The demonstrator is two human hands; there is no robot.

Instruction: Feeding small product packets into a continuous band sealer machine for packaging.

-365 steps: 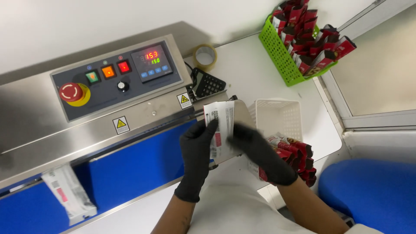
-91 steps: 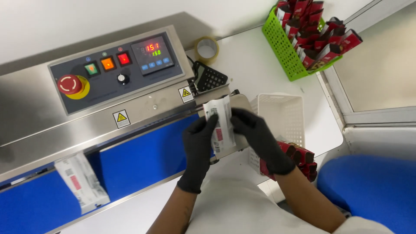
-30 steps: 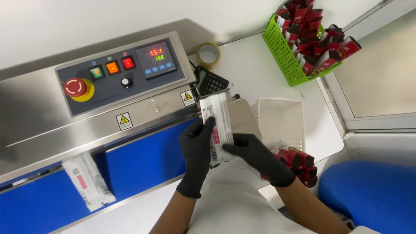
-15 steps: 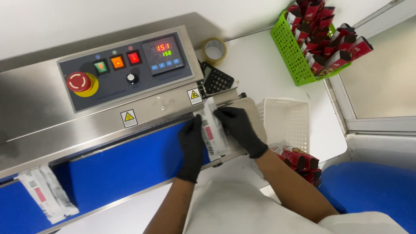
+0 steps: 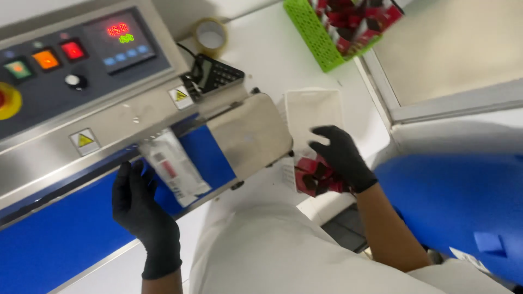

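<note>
A clear pouch with a white and red label point(image 5: 175, 166) lies on the blue conveyor belt point(image 5: 65, 239) of a steel sealing machine point(image 5: 117, 122), its top edge under the machine's slot. My left hand point(image 5: 143, 209), in a black glove, rests open on the belt with its fingertips just left of the pouch. My right hand point(image 5: 340, 158), also gloved, reaches with spread fingers over a white basket point(image 5: 313, 109). A pile of red sachets point(image 5: 315, 177) lies in it under my palm. The steel guide plate point(image 5: 250, 136) sits between my two hands.
The machine's control panel point(image 5: 71, 60) carries coloured buttons, a knob and a lit display. Behind it lie a tape roll point(image 5: 210, 36) and a black calculator point(image 5: 215, 76). A green basket point(image 5: 316, 32) of red sachets stands far right; a blue chair point(image 5: 463, 196) is at my right.
My right hand let go of the pouch and moved right to the white basket. The pouch now lies on the belt, fed into the machine. My left hand has dropped beside it.
</note>
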